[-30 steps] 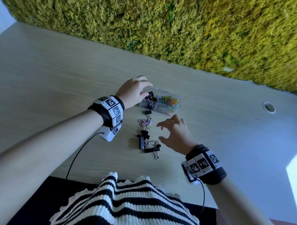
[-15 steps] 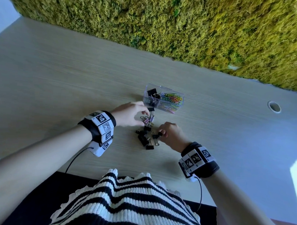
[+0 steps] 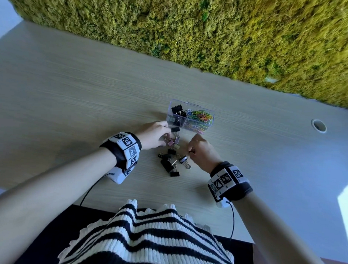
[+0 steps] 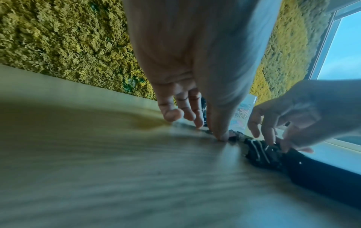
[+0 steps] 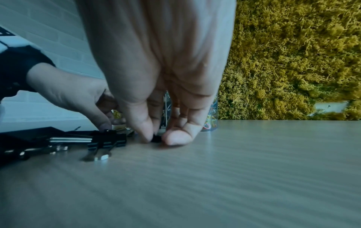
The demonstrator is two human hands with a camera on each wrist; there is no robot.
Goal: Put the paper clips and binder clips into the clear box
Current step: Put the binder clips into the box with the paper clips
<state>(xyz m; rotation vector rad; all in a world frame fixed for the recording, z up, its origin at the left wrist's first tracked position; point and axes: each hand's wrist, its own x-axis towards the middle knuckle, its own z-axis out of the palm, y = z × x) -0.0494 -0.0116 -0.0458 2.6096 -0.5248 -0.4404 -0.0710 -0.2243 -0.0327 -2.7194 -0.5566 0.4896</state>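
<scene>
A: Clear plastic, two compartments: the clear box (image 3: 190, 117) stands on the wooden desk (image 3: 72, 92), black binder clips (image 3: 176, 114) in its left compartment, coloured paper clips (image 3: 201, 118) in its right.

B: And the loose clips?

A: A cluster of binder clips (image 3: 171, 161) lies on the desk just in front of the box (mostly black, a few pastel ones (image 3: 173, 142) nearer the box).

B: Hand positions?

A: Left hand (image 3: 154, 137): fingertips down among the pastel clips; whether it grips one cannot be told. Right hand (image 3: 203, 150): thumb and curled fingers (image 5: 175, 137) pinch a small black binder clip (image 5: 155, 137) at the desk surface, beside the cluster.

B: Surroundings?

A: Green moss wall (image 3: 212, 30) behind the desk; a round cable port (image 3: 318, 125) well to the right; marker-patterned wristbands (image 3: 127, 148) on both wrists.
</scene>
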